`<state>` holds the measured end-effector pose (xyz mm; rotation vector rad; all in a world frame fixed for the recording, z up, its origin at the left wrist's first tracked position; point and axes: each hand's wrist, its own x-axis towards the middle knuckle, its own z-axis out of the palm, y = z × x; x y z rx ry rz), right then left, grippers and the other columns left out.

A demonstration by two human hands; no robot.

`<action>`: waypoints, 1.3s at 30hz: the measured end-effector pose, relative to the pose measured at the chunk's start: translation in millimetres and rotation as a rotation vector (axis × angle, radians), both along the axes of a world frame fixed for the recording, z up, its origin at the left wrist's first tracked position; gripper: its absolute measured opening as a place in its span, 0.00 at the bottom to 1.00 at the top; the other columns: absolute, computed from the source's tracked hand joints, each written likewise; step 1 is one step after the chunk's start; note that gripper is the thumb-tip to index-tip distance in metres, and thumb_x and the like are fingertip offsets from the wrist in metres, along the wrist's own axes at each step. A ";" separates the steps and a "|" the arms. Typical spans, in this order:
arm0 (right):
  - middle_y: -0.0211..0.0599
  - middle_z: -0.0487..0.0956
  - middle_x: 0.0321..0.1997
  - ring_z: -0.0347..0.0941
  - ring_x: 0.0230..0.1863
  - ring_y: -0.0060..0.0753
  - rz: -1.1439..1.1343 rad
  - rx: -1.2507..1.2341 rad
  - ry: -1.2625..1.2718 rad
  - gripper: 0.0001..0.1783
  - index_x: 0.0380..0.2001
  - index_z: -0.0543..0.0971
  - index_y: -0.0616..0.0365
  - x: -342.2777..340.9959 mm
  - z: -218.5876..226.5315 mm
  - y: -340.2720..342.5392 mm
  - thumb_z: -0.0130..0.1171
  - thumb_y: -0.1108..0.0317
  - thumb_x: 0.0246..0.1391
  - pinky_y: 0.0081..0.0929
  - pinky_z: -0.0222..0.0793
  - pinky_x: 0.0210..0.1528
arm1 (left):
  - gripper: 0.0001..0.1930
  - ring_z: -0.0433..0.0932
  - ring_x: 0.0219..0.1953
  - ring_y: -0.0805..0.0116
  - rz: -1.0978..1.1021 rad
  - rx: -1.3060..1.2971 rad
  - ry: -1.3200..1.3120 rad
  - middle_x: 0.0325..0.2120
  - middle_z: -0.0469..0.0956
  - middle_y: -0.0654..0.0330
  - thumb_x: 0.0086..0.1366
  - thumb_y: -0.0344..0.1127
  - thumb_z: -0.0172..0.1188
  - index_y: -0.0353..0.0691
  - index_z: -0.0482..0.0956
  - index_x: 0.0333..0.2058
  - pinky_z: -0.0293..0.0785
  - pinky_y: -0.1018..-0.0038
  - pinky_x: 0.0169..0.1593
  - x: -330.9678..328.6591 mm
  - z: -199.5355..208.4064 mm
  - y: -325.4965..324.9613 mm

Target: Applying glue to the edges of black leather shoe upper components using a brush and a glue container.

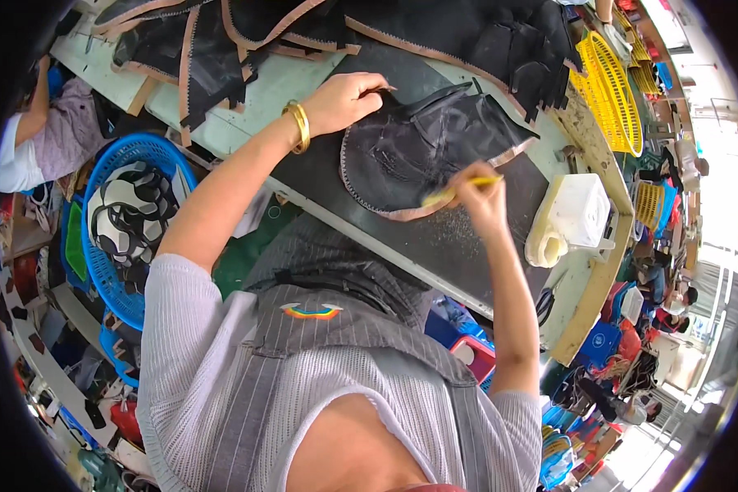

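A black shoe-upper piece (pixel 402 160) with a tan, notched edge lies on a dark board (pixel 435 254) on the workbench. At its upper left edge my left hand (pixel 348 102), with a gold bangle at the wrist, is closed in a pinch on the piece. My right hand (pixel 480 197) grips a slim yellow tool (pixel 441 198) that looks like a brush. The tool's tip is smeared by motion and lies over the piece's lower tan edge. Right of the board stands a white plastic container (pixel 580 209), tipped on its side or cut open.
More black pieces with tan edges (pixel 467 33) spread along the bench's far side. A yellow basket (pixel 607 94) stands at the right. At left, a blue basket (pixel 111 283) holds black-and-white cut pieces. Dark-handled scissors (pixel 544 303) lie near the right edge. Another person (pixel 53 135) sits far left.
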<state>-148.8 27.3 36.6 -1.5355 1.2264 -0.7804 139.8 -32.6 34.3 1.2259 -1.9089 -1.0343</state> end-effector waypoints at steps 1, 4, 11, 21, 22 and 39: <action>0.32 0.75 0.23 0.71 0.25 0.21 0.038 0.140 0.014 0.08 0.23 0.73 0.62 13.5 5.2 13.6 0.56 0.69 0.48 0.19 0.65 0.26 | 0.14 0.69 0.27 0.76 0.001 0.061 -0.003 0.25 0.72 0.62 0.59 0.32 0.48 0.31 0.71 0.41 0.66 0.78 0.33 1.0 1.4 4.6; 0.31 0.74 0.20 0.69 0.23 0.18 -0.201 -0.186 0.004 0.08 0.25 0.73 0.64 21.6 24.0 0.3 0.58 0.70 0.50 0.15 0.63 0.28 | 0.12 0.72 0.25 0.66 0.061 -0.101 0.029 0.23 0.73 0.55 0.56 0.35 0.51 0.36 0.74 0.37 0.68 0.72 0.31 -7.5 4.1 4.6; 0.38 0.75 0.25 0.72 0.25 0.24 -0.374 -0.182 -0.132 0.08 0.25 0.73 0.65 -10.9 58.7 50.0 0.54 0.70 0.51 0.19 0.69 0.26 | 0.08 0.76 0.32 0.55 0.070 -0.691 -0.270 0.26 0.77 0.56 0.54 0.40 0.50 0.43 0.72 0.26 0.67 0.60 0.37 -61.4 113.2 -37.9; 0.34 0.73 0.24 0.68 0.21 0.19 -0.636 -0.301 -0.249 0.08 0.25 0.72 0.64 -107.6 66.4 107.1 0.54 0.70 0.52 0.15 0.67 0.23 | 0.11 0.73 0.33 0.66 0.224 -0.840 -0.407 0.30 0.76 0.56 0.58 0.35 0.48 0.36 0.76 0.34 0.68 0.73 0.39 220.0 370.5 -143.7; 0.33 0.72 0.23 0.68 0.20 0.18 -0.671 -0.280 -0.238 0.08 0.24 0.72 0.63 -112.0 62.3 110.9 0.54 0.70 0.52 0.15 0.67 0.22 | 0.11 0.70 0.32 0.71 0.341 -0.842 -0.416 0.31 0.76 0.59 0.58 0.35 0.48 0.37 0.75 0.35 0.67 0.74 0.38 253.4 366.8 -129.7; 0.40 0.76 0.27 0.71 0.26 0.25 -0.700 -0.148 -0.227 0.07 0.26 0.72 0.65 -123.7 53.4 99.9 0.51 0.72 0.53 0.18 0.68 0.26 | 0.06 0.77 0.33 0.61 -0.048 -0.698 -1.267 0.21 0.77 0.56 0.52 0.31 0.48 0.40 0.75 0.24 0.62 0.62 0.52 4.4 -0.2 -127.0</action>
